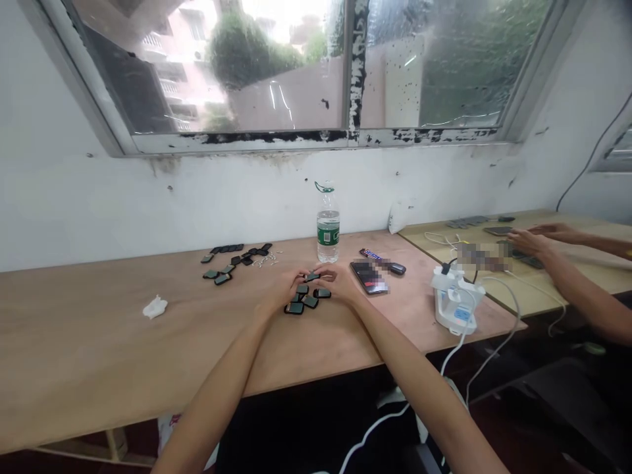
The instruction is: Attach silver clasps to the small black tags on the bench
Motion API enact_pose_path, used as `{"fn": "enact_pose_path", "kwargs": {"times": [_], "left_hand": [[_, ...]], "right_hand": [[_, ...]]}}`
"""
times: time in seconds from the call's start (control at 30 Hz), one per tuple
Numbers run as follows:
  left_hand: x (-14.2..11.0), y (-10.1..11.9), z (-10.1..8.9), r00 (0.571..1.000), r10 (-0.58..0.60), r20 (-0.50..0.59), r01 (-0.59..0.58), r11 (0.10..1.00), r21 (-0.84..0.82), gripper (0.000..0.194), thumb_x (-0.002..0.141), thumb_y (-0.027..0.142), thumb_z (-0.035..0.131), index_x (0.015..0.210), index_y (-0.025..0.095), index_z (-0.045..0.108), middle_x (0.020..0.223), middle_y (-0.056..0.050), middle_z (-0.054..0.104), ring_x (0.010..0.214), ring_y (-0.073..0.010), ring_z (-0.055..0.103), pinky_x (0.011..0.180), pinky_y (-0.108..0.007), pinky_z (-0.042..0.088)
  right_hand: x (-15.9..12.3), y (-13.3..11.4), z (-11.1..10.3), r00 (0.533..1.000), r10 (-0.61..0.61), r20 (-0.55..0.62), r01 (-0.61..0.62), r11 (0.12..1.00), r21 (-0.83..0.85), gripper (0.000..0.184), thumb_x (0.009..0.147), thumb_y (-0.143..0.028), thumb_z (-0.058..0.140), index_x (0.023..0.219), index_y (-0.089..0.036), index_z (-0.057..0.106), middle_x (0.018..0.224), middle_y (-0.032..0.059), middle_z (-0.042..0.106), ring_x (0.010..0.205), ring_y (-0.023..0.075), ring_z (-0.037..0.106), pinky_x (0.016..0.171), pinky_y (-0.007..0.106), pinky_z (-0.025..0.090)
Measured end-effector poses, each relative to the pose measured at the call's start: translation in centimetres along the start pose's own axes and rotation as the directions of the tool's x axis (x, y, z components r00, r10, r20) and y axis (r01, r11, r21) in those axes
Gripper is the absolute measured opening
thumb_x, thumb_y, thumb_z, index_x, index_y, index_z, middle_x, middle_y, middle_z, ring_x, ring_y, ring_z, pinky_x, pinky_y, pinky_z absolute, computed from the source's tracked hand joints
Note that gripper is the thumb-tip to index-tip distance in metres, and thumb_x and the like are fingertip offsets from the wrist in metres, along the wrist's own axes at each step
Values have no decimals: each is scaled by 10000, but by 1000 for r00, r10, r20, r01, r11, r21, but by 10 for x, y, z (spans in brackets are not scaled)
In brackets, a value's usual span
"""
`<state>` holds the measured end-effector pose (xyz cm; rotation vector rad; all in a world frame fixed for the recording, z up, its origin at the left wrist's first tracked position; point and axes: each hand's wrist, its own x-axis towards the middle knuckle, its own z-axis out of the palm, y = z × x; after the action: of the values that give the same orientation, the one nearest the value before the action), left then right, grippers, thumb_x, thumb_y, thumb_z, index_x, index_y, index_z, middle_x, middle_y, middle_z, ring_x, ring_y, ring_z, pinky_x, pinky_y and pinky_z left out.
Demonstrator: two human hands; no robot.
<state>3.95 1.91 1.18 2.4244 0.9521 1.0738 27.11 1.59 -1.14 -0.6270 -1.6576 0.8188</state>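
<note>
My left hand (282, 289) and my right hand (340, 281) meet over the wooden table (99, 342), fingers pinched together on one small dark rectangular piece (312, 277) held between them. Just below the hands lie several more of the same black-framed, greenish-faced pieces (302, 303) in a loose cluster. A larger scatter of such pieces (232, 260) lies farther back to the left, with tiny pale bits (264, 262) beside it.
A plastic water bottle (328, 227) stands behind my hands. A phone (368, 276), a wrapped snack bar (378, 258) and a white charger unit with cables (455, 304) lie right. A crumpled tissue (155, 307) lies left. Another person's hands (536, 240) work at the adjoining table.
</note>
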Motion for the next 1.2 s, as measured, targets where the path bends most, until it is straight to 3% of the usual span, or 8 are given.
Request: {"fn": "enact_pose_path", "kwargs": {"times": [0.2,0.7,1.2], "left_hand": [[-2,1,-1,998,-62,11,62,998,-23,287,1016,298,467,1123,224,723,1120,-69,803,986,-233,755,940,-399,604],[1,-3,1,999,-43,-15,42,997,-59,327,1015,298,486,1107,218,789,1193,-97,810,1062,-265,768,987,-453,622],[0,11,-3,984,-176,0,175,977,-120,328,992,352,520,1072,204,802,1148,-78,822,948,-243,772,910,-405,633]], "right_hand": [[0,-2,1,1000,16,1,-16,1000,4,374,797,-526,874,993,-212,817,1131,104,776,999,241,762,911,409,659],[2,-5,-1,1000,17,17,-18,999,32,375,772,-523,897,964,-209,824,1148,111,777,1017,243,767,913,397,659],[0,-5,-1,999,24,24,-25,1000,13,359,802,-499,872,990,-197,823,1123,113,780,1012,247,769,917,398,648]]}}
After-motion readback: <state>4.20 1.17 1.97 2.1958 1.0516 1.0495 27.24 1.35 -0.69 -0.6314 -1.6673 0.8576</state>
